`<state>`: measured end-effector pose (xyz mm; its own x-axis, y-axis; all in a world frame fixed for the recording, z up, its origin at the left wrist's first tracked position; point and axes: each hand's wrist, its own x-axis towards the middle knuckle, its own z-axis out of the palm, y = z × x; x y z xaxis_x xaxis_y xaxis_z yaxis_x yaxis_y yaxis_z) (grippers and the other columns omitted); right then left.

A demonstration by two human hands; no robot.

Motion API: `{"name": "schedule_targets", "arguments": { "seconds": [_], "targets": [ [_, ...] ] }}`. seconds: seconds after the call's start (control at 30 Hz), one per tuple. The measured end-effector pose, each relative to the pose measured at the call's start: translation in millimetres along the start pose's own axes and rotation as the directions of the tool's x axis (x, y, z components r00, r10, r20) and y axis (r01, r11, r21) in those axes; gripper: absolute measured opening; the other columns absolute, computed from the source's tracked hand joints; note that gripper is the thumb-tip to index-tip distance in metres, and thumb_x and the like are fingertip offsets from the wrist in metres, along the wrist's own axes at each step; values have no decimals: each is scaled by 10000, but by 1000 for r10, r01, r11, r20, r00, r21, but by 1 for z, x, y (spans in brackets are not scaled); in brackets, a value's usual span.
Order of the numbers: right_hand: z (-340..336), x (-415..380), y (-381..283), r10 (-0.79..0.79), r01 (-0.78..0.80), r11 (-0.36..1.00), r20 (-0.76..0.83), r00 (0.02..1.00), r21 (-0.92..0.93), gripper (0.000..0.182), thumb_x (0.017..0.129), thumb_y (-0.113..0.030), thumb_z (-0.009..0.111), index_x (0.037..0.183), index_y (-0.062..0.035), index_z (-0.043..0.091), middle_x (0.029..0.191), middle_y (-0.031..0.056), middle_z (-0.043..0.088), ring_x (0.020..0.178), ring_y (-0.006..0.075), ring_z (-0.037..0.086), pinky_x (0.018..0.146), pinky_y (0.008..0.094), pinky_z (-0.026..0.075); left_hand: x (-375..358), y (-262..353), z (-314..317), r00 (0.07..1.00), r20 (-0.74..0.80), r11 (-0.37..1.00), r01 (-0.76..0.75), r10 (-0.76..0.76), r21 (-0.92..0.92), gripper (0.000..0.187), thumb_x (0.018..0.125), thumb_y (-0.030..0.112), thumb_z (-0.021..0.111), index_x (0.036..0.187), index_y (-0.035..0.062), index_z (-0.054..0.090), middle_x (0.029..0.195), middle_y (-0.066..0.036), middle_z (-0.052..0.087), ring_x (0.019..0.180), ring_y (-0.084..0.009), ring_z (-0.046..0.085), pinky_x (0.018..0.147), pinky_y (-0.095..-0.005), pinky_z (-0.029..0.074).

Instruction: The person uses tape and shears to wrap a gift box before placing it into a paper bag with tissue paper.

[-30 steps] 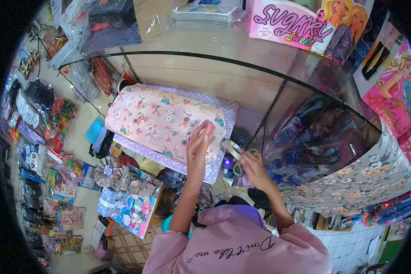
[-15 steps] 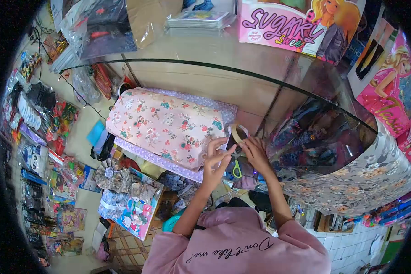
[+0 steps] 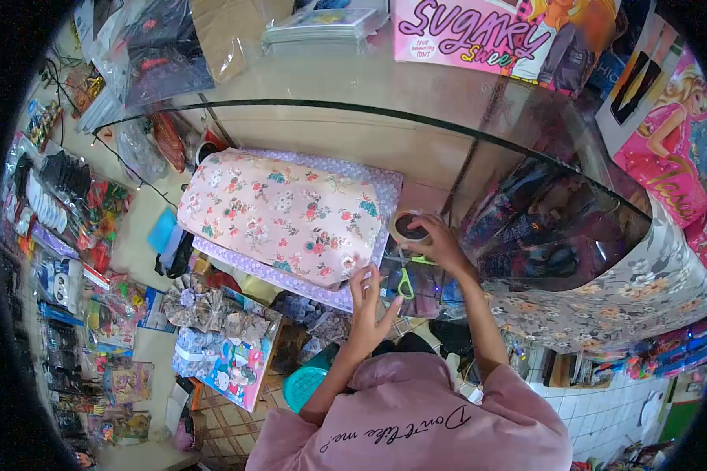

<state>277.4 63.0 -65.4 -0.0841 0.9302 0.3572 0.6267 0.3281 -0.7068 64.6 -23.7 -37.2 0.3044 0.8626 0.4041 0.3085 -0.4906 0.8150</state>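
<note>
A pale pink floral wrapping sheet (image 3: 283, 216) covers a bulky, long shape on lavender patterned paper (image 3: 397, 188). My left hand (image 3: 364, 310) is at its lower right corner, fingertips on the sheet's edge, fingers apart and thumb stretched out to the right. Right of the sheet, my right hand (image 3: 448, 253) has its fingers hooked on the rim of a tan roll of tape (image 3: 404, 228). Scissors with lime-green handles (image 3: 405, 286) lie just below the roll, one handle loop partly behind my right hand.
A glass shelf edge (image 3: 353, 108) curves across above the work. Grey floral paper (image 3: 605, 314) drapes at the right. A Hello Kitty box (image 3: 232, 369) and a grey ribbon bow (image 3: 192, 302) are lower left. Packaged goods (image 3: 63, 282) line the left; a teal container (image 3: 305, 386) is below.
My right hand has carried the tape roll slightly down and away from my left hand. My left hand has left the roll and dropped to the sheet's lower right corner.
</note>
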Motion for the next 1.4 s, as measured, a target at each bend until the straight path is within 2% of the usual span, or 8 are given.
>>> {"name": "schedule_targets", "arguments": {
  "seconds": [0.2, 0.3, 0.5, 1.0, 1.1, 1.17, 1.3, 1.4],
  "targets": [
    [4, -7, -27, -8, -14, 989, -147, 989, -147, 521, 609, -259, 770, 1023, -60, 526, 1094, 146, 457, 1075, 337, 426, 906, 418, 353, -32, -31, 17, 998, 0, 998, 65, -65, -17, 810, 794, 98, 637, 1390, -21, 101, 1282, -244, 280, 1065, -333, 432, 899, -403, 388],
    [-3, -30, -50, 217, -216, 976, 8, 976, -34, 539, 639, -238, 754, 1066, -45, 488, 1108, 180, 429, 1077, 353, 412, 905, 437, 349, -34, -34, 19, 998, -12, 998, 66, -66, 0, 868, 785, 93, 640, 1398, -5, 33, 1282, -253, 295, 1033, -338, 444, 886, -413, 392],
    [8, -61, -52, 190, -177, 978, 123, 974, -110, 638, 663, -115, 735, 1177, -14, 371, 1138, 230, 375, 1022, 410, 444, 876, 448, 379, -33, -24, 25, 998, -33, 998, 62, -62, 9, 866, 792, 90, 628, 1404, 7, 22, 1280, -246, 300, 1048, -330, 437, 905, -400, 381],
    [-16, -85, -46, 193, -108, 903, 169, 966, -417, 503, 624, -39, 690, 1085, -18, 491, 937, 188, 561, 897, 380, 539, 806, 393, 436, -27, -14, 27, 966, -136, 975, 223, -221, 0, 891, 799, 139, 621, 1408, 20, -18, 1277, -222, 336, 1054, -289, 452, 923, -382, 361],
    [-26, -88, -37, 279, -202, 948, 341, 898, -246, 458, 636, -78, 713, 1044, -7, 516, 827, 125, 612, 748, 286, 607, 689, 336, 485, -29, -23, 33, 959, -209, 971, 217, -193, 96, 898, 802, 149, 622, 1411, 30, -27, 1290, -217, 343, 1062, -281, 457, 917, -379, 363],
    [-26, -91, -24, 230, -302, 946, 409, 883, 121, 418, 689, -124, 714, 1043, -1, 529, 791, 81, 623, 685, 205, 607, 620, 291, 484, -28, -18, 34, 943, -222, 968, 248, -249, -29, 893, 806, 145, 617, 1412, 36, -31, 1301, -213, 341, 1069, -279, 457, 915, -376, 364],
    [-16, -91, -33, 139, -513, 510, 522, 841, 691, 339, 768, -248, 699, 960, -4, 560, 725, 31, 599, 656, 98, 590, 549, 231, 459, -26, -9, 33, 935, -212, 958, 267, -284, -105, 923, 803, 98, 611, 1413, 70, -81, 1312, -183, 346, 1050, -241, 466, 871, -354, 399],
    [-16, -86, -34, 246, -737, 491, 738, 629, 465, 335, 854, -340, 595, 975, -31, 557, 733, 30, 596, 643, 101, 584, 523, 226, 449, -26, -7, 35, 930, -240, 958, 250, -278, -140, 931, 796, 82, 615, 1415, 78, -81, 1292, -180, 371, 1040, -237, 473, 878, -355, 398]
  ]
}}
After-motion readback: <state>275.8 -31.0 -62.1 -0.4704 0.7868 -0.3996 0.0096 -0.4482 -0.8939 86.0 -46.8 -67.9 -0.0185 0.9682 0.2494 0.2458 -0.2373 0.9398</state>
